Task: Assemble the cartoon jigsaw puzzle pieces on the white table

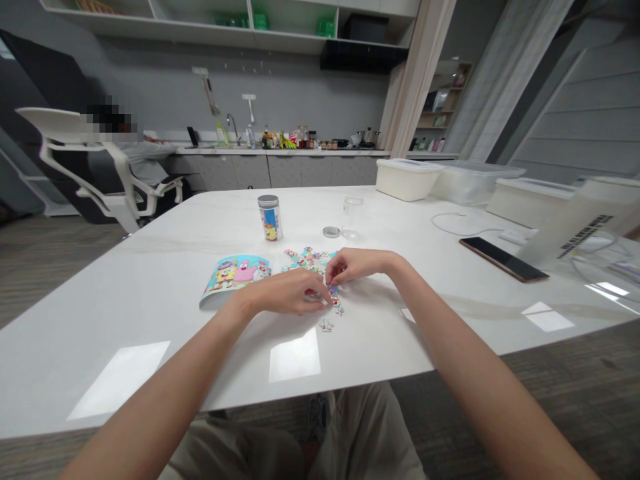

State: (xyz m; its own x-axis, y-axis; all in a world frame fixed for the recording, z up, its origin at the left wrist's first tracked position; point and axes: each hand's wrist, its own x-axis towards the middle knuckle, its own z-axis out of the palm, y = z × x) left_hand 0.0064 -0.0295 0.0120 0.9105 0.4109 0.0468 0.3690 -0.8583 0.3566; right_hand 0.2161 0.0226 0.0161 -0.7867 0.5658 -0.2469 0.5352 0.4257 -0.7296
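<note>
Hands [320, 283] among small colorful puzzle pieces [306, 259].

Puzzle pieces [306, 257]: small, multicoloured, loosely spread across the white table [150, 287].
Stray pieces [327, 325]: clustered at the spread's six o'clock.

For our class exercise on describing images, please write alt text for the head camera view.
Two bare hands, left and right, meet over small colorful puzzle pieces on a glossy white table. Around them are a curved cartoon picture, a lidded jar, a clear open jar and a loose lid.
</note>
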